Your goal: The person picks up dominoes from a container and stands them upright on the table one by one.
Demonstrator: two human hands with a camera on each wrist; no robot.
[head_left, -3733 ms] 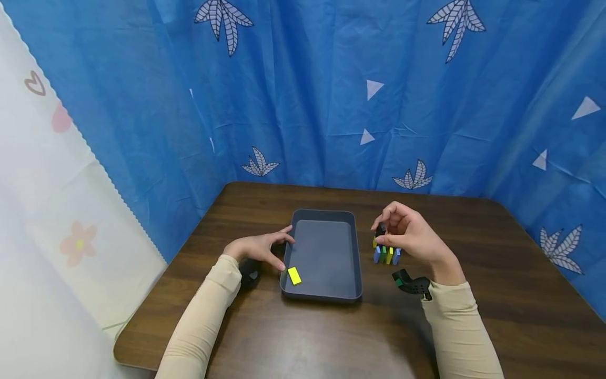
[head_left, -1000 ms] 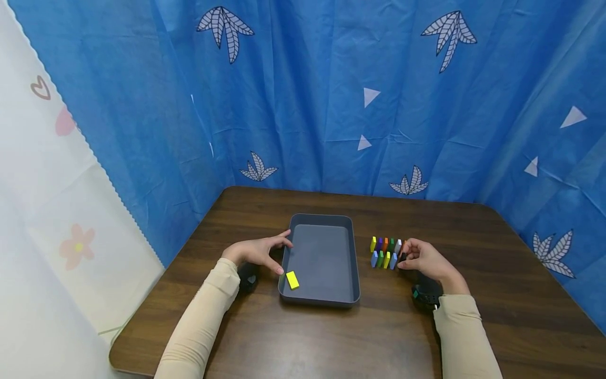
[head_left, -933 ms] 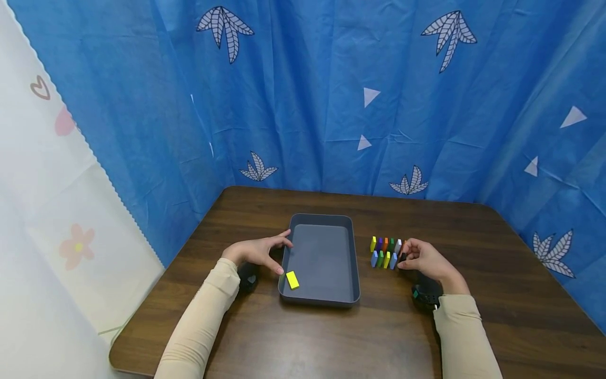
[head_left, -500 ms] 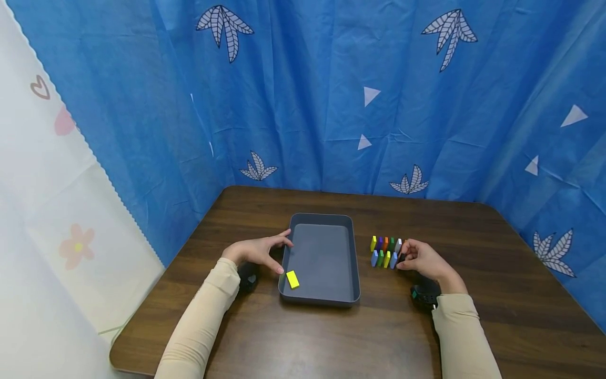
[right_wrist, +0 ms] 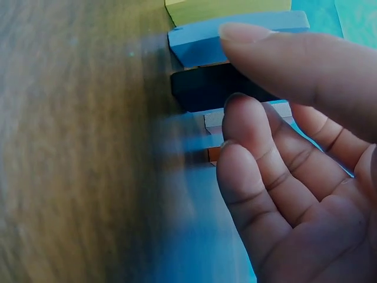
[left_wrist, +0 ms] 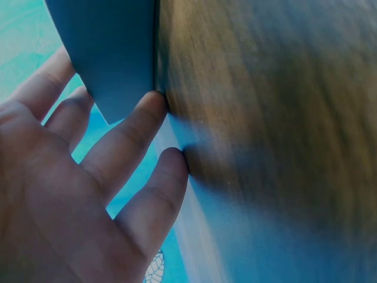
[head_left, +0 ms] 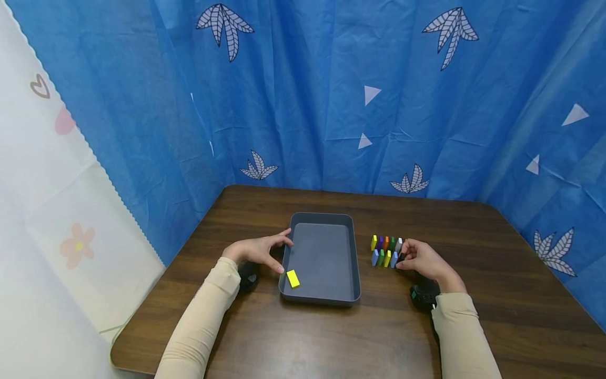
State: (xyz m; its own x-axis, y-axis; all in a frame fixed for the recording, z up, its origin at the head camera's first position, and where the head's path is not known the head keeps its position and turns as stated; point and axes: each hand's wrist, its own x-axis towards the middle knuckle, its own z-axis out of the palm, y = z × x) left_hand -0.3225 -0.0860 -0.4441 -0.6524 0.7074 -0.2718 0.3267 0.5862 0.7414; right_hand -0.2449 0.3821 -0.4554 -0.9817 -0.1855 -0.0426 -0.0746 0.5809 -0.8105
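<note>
My right hand pinches a black domino between thumb and fingertips. That domino stands on edge at the right end of the front row, beside a light-blue domino. Farther left in this row are a yellow, a green and another blue domino. Behind it runs a second row, from a yellow domino to a white one; in the right wrist view an orange domino shows past the white. My left hand, fingers spread, touches the left side of a grey tray.
One yellow domino lies flat inside the tray at its near left corner. All of this is on a brown wooden table. A blue curtain hangs behind the table's far edge.
From above the rows, my right hand has come down and rightward, bringing the black domino to the front row's right end. Over the last second it barely moves. My left hand stays at the tray.
</note>
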